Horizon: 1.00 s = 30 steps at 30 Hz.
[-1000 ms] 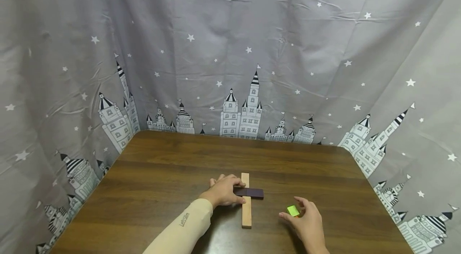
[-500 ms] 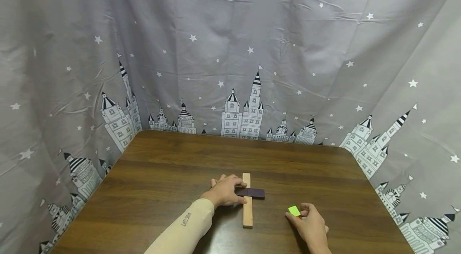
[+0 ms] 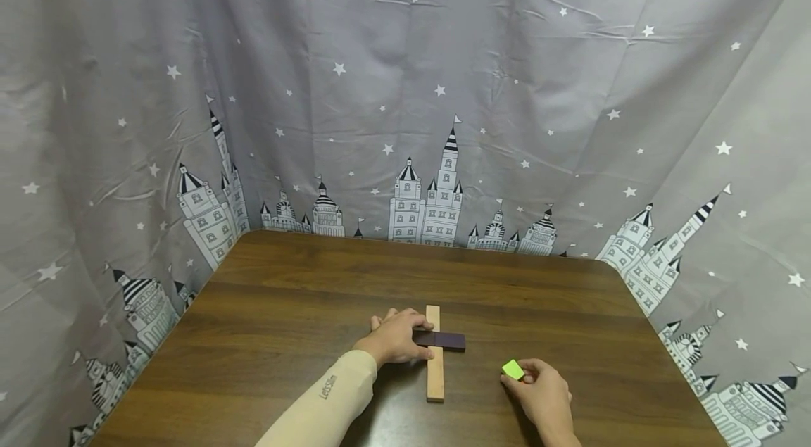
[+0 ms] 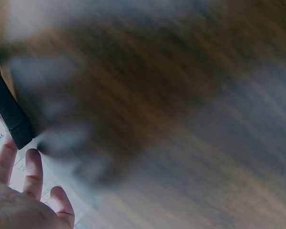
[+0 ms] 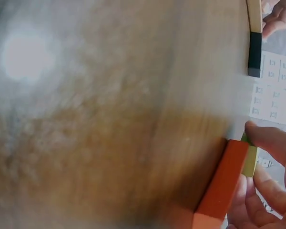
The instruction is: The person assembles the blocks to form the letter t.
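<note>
My left hand (image 3: 395, 336) grips the left part of a dark purple block (image 3: 450, 341), thumb and index finger on either side of it. The block lies crosswise between upper and lower stretches of pale wood block (image 3: 435, 380), and a seam line shows across its middle. Its dark end (image 4: 12, 112) shows beside the fingers in the left wrist view. Off to the right, my right hand (image 3: 545, 391) pinches a small lime-green block (image 3: 512, 369) between thumb and fingers. Against it in the right wrist view sits a longer orange block (image 5: 221, 183), hidden in the head view.
Everything sits on a dark brown wooden table (image 3: 304, 278). Behind and at both sides hangs a grey curtain (image 3: 355, 109) printed with stars and castles. A stretch of tabletop separates the two hands.
The right hand's fingers have come in round the lime-green block, which has since turned and shifted slightly left. An orange side visible beneath it is now hidden. The left hand keeps its hold.
</note>
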{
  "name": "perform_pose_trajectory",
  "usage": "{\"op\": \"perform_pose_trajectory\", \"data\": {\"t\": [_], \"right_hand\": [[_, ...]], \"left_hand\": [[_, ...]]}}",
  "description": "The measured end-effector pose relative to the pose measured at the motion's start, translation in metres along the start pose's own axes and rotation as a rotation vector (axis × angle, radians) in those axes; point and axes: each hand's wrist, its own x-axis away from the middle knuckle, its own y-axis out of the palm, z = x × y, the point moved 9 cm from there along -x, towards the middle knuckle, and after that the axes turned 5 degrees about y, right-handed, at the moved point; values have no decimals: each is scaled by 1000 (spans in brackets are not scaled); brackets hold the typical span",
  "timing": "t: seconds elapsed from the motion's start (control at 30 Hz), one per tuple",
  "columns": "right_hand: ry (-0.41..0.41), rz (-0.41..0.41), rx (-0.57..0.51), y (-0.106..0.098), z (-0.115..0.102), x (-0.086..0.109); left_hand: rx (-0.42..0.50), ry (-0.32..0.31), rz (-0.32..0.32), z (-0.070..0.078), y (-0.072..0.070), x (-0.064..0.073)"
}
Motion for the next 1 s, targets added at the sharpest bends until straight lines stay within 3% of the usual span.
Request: {"op": "perform_pose_trajectory", "data": {"t": [0.27,0.43,0.8,1.0], "right_hand": [[-123,26,-13,-2,-23,9],[-212,-28,-54,4,-40,19],[-221,-316,-110,46,-56,43],[-254,-491,-199,70,-62,55]], "left_hand": [[7,-3,-5,-4,3,-2],[7,-8,-11,-7,4,0],[-3,-4,-10,-6,3,-1],[-6,-6,-8,-5,4,-2]]}}
